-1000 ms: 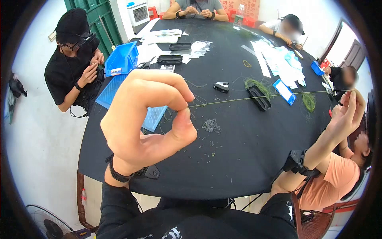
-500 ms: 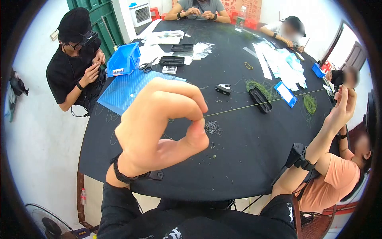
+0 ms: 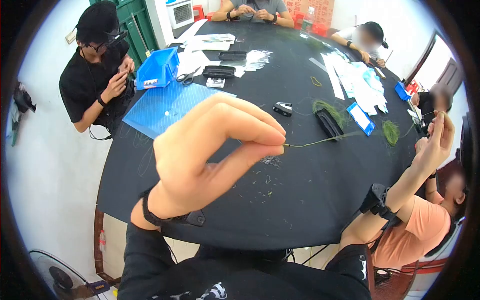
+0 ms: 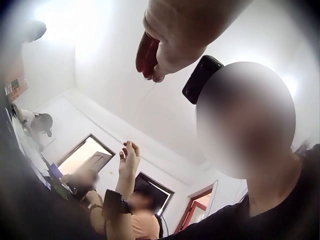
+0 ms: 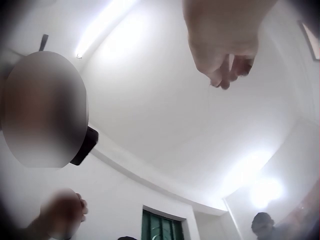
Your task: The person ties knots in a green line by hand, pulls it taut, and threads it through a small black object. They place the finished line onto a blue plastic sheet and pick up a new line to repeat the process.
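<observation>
My left hand is raised over the near part of the black table. Its thumb and fingertips pinch one end of a thin green thread, with a small dark bit showing right at the tips. From there the thread runs rightward in a slack curve and fades over the table. My right hand is held up at the far right, its bunched fingertips pinching the thread's other part, which is barely visible there. In the right wrist view the fingers of the right hand point downward, close together.
Beyond the left hand lie a blue striped sheet, scissors, a blue bin and a small stapler. A black tray and a green thread coil lie toward the right. Several people sit around the table.
My left hand has moved rightward, its fingers straightening in the pinch. The thread, earlier stretched straight between both hands, now curves slackly. The right hand dipped inward slightly, then moved back outward.
</observation>
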The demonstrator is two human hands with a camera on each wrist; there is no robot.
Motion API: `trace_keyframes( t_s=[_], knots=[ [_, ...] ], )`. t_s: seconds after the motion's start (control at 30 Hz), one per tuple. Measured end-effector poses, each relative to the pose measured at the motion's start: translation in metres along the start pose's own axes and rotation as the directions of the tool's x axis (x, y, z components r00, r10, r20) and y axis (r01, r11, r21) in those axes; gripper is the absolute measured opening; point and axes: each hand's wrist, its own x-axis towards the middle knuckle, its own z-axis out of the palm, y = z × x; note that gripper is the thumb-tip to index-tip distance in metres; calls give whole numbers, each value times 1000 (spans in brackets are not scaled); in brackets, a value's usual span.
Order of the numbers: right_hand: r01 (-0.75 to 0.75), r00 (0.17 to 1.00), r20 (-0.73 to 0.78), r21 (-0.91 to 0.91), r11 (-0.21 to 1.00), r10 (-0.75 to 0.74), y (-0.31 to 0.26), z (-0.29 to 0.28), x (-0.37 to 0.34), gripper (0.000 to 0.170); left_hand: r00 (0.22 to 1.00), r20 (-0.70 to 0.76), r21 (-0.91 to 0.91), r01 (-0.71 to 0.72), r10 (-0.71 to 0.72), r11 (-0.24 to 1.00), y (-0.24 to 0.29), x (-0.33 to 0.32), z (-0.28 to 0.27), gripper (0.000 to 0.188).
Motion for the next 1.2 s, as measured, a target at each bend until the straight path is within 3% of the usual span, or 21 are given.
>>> trace_keyframes(
  t_s=[0.17, 0.3, 0.43, 0.57, 0.6, 0.63, 0.9, 1.03, 1.2],
  knots=[
    [220, 935, 263, 99, 970, -239, -44, 26, -19, 13, 997, -8, -56, 77, -78, 995, 8, -1, 2, 14],
    [337, 805, 435, 226, 914, -404, -67, 33, -30, 10, 996, -21, -59, 90, -91, 994, 10, -2, 2, 14],
    [307, 836, 420, 178, 935, -354, -69, 29, -30, 10, 998, -15, -66, 59, -60, 996, 10, 0, 1, 13],
    [424, 556, 594, 398, 813, -581, -95, 42, -31, 12, 997, 69, -211, 46, -32, 976, 9, 2, 7, 12],
    [368, 537, 599, 468, 803, -595, -104, 52, -40, 15, 995, 95, -262, 47, -22, 964, 8, 0, 10, 11],
    [322, 450, 633, 543, 775, -630, -110, 61, -48, 16, 994, 108, -299, 58, -27, 953, 8, -1, 12, 11],
    [197, 566, 553, 629, 752, -611, -125, 92, -90, 15, 978, 206, -475, 126, -29, 871, 7, -4, 17, 14],
    [213, 552, 528, 659, 721, -646, -126, 91, -91, 14, 947, 264, -595, 311, -185, 741, 9, -7, 20, 32],
    [242, 560, 506, 657, 714, -656, -127, 91, -93, 14, 956, 246, -601, 278, -158, 749, 6, -6, 22, 40]
  ],
)
